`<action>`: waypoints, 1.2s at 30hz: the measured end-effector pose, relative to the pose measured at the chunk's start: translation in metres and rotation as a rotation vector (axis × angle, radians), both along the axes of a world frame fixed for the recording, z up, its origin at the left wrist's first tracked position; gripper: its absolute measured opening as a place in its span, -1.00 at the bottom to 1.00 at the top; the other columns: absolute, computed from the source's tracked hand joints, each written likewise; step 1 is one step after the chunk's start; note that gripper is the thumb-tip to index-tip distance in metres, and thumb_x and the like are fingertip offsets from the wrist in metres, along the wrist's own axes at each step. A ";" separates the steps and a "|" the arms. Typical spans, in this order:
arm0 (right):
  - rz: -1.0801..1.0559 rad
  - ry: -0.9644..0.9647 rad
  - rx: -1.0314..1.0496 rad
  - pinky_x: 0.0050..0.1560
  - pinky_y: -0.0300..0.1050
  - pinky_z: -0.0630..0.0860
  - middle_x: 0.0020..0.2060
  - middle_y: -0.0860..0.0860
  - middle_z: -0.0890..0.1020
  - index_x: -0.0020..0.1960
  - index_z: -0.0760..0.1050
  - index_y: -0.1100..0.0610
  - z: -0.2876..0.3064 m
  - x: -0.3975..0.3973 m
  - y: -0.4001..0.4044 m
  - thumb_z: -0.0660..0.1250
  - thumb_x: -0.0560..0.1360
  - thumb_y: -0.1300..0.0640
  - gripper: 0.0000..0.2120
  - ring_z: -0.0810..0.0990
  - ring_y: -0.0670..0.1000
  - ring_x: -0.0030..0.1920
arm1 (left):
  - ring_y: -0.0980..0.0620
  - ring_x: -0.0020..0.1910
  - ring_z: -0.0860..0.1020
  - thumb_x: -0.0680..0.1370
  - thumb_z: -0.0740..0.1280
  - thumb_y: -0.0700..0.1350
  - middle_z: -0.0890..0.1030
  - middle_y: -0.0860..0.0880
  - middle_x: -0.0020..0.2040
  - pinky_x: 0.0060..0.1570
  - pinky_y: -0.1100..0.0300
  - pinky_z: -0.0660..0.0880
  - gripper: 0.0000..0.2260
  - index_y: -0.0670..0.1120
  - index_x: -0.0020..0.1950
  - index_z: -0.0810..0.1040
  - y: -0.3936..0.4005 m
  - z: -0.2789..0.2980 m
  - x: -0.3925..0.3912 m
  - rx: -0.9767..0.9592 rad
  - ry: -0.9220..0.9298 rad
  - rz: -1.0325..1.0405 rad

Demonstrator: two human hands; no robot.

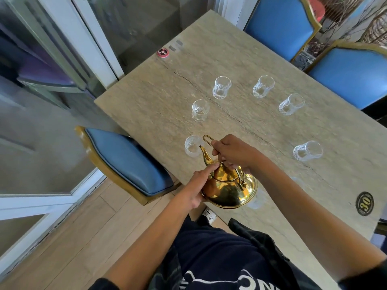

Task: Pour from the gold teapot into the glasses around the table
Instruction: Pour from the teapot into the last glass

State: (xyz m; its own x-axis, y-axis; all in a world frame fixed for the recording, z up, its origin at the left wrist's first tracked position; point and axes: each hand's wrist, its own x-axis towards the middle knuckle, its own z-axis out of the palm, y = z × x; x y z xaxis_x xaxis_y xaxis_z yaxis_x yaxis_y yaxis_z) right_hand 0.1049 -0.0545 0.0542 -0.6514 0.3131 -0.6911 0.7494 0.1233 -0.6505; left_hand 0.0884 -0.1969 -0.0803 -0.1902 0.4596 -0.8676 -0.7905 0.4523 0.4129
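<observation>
The gold teapot (229,188) is tilted over the near left part of the stone table (240,59), its spout tip over the rim of a clear cut glass (192,146). My right hand (232,151) grips the wire handle above the pot. My left hand (202,185) rests on the pot's side, with one finger pressed on the lid. Several more clear glasses stand around the table, among them one (200,110), another (221,87) and a third (307,150). A further glass (256,200) is partly hidden behind the pot.
A blue padded chair (127,162) stands at the table's left edge, and two more blue chairs (280,26) are at the far right. A red round button (162,52) and a black "30" disc (364,203) sit on the table. Glass doors stand to the left.
</observation>
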 end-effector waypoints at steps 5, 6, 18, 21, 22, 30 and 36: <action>-0.009 -0.003 -0.019 -0.56 -0.28 0.24 -0.50 0.04 0.40 -0.15 0.53 0.26 -0.003 -0.002 0.002 0.14 0.70 0.00 -0.59 0.30 -0.08 -0.60 | -0.17 0.26 0.69 0.22 0.56 0.47 0.73 -0.14 0.28 0.21 -0.16 0.67 -0.03 0.01 0.52 0.53 0.000 0.004 -0.002 0.004 0.004 -0.019; -0.010 0.001 -0.019 -0.56 -0.28 0.24 -0.51 0.03 0.40 -0.15 0.53 0.26 -0.004 -0.001 0.002 0.14 0.70 0.00 -0.59 0.30 -0.08 -0.60 | -0.17 0.25 0.69 0.21 0.56 0.46 0.73 -0.15 0.28 0.25 -0.18 0.66 -0.04 0.01 0.51 0.54 0.000 0.004 -0.002 0.004 0.005 -0.024; 0.001 -0.010 -0.005 -0.55 -0.29 0.24 -0.50 0.03 0.41 -0.13 0.53 0.25 -0.004 -0.005 0.003 0.15 0.70 0.01 -0.60 0.30 -0.10 -0.61 | -0.15 0.21 0.65 0.57 0.45 0.34 0.69 -0.15 0.25 0.22 -0.14 0.63 -0.33 -0.02 0.54 0.50 0.000 0.012 -0.002 0.008 -0.022 -0.025; 0.004 -0.009 -0.004 -0.57 -0.29 0.23 -0.50 0.03 0.41 -0.12 0.53 0.26 -0.004 -0.005 0.003 0.15 0.70 0.01 -0.61 0.30 -0.10 -0.62 | -0.15 0.22 0.65 0.58 0.44 0.32 0.69 -0.14 0.23 0.34 -0.20 0.59 -0.38 -0.02 0.52 0.52 0.001 0.012 -0.001 0.008 -0.025 -0.014; 0.009 -0.008 0.000 -0.57 -0.29 0.23 -0.49 0.03 0.41 -0.12 0.54 0.26 -0.004 -0.005 0.003 0.15 0.70 0.01 -0.61 0.30 -0.10 -0.62 | -0.16 0.24 0.65 0.58 0.45 0.33 0.69 -0.15 0.25 0.37 -0.23 0.59 -0.37 -0.01 0.53 0.51 0.001 0.011 0.000 0.008 -0.024 -0.011; 0.021 -0.001 0.009 -0.54 -0.26 0.24 -0.50 0.02 0.42 -0.14 0.54 0.24 -0.001 -0.005 0.003 0.15 0.70 0.01 -0.60 0.32 -0.09 -0.59 | -0.21 0.30 0.65 0.27 0.55 0.45 0.69 -0.18 0.32 0.39 -0.33 0.57 -0.10 0.03 0.50 0.54 0.002 0.007 0.002 0.026 -0.013 0.005; 0.024 -0.002 0.006 -0.55 -0.27 0.24 -0.50 0.02 0.42 -0.13 0.54 0.24 0.000 -0.005 0.002 0.15 0.70 0.01 -0.61 0.33 -0.10 -0.60 | -0.22 0.31 0.63 0.52 0.49 0.37 0.68 -0.18 0.31 0.41 -0.33 0.56 -0.34 0.01 0.48 0.56 0.001 0.009 0.001 0.015 -0.013 0.005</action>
